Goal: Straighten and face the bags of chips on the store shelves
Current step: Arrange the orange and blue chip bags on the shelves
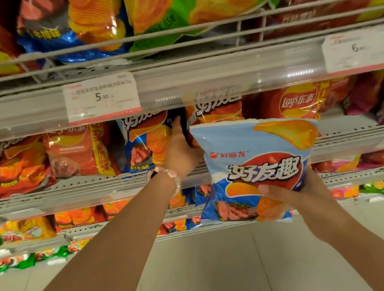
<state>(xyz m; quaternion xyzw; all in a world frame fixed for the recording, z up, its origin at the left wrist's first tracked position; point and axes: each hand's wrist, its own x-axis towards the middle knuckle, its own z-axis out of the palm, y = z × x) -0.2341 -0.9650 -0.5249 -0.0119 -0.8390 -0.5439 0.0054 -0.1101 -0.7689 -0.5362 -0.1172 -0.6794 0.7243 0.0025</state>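
making room for a bag
left hand (180, 151) spread, parting shelf bags (148, 144) at 12 o'clock; right hand (284, 191) pinches blue bag (256, 169) ready to slot in.

Shop, stocked shelves (180, 80), price tags (102, 97)

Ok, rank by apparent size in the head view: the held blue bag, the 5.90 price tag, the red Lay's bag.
1. Held blue bag, largest, though nearest the camera.
2. 5.90 price tag and red Lay's bag: unsure, the bag is partly hidden.
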